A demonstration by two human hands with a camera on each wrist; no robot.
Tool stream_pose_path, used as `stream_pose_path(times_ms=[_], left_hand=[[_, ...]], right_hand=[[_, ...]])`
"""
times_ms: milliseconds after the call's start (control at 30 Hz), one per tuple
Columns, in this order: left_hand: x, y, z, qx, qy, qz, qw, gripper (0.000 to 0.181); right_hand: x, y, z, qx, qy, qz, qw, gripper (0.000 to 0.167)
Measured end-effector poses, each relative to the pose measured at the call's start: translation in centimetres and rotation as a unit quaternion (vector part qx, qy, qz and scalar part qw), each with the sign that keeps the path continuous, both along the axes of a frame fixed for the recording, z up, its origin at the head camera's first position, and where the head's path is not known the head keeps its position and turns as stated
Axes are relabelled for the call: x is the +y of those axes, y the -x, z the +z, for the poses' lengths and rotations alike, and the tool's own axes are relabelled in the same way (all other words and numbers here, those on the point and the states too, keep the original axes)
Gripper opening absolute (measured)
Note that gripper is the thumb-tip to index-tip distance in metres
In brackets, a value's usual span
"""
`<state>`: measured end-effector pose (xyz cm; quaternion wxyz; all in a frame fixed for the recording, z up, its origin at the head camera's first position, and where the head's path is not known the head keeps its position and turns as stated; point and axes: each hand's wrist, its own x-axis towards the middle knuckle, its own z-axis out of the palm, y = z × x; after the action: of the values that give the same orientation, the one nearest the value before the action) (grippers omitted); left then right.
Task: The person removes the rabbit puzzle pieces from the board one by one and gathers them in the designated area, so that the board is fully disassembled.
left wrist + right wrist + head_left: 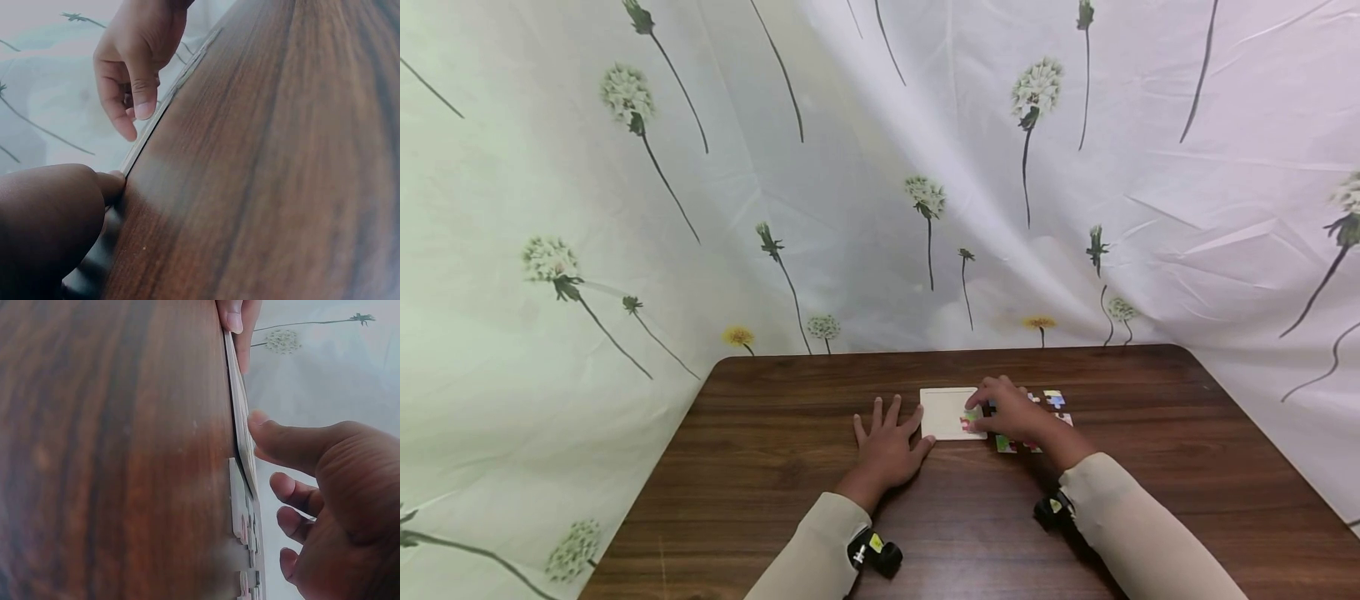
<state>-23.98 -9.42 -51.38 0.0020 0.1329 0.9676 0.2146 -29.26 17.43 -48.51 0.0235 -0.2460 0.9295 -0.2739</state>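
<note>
A white puzzle board [942, 414] lies flat on the brown wooden table. My left hand [887, 454] rests on the table at its left side, fingers spread, with the index fingertip and thumb against the board's edge. In the left wrist view the left thumb [112, 184] meets that edge. Over the board's right end, my right hand [1011, 412] pinches a green and pink jigsaw piece [967, 422] lying on the board between thumb and index finger. The right hand's other fingers [294, 519] are bent and apart. More jigsaw pieces [1054, 399] lie partly hidden under the right hand.
Wood-grain table [760, 500] surrounds the board on all sides. Behind its far edge hangs a white cloth [865, 208] printed with dandelions. Black wrist cameras [880, 554] are strapped over both beige sleeves. Loose pieces [240, 500] stand beside the board's right edge.
</note>
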Motion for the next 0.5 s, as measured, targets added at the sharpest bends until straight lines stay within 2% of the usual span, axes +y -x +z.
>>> stream_pose_path(times_ms=[500], left_hand=[[0.11, -0.20, 0.11, -0.002, 0.004, 0.005, 1.0000, 0.064]], right_hand=[[-0.40, -0.50, 0.64, -0.015, 0.004, -0.003, 0.9999, 0.018]])
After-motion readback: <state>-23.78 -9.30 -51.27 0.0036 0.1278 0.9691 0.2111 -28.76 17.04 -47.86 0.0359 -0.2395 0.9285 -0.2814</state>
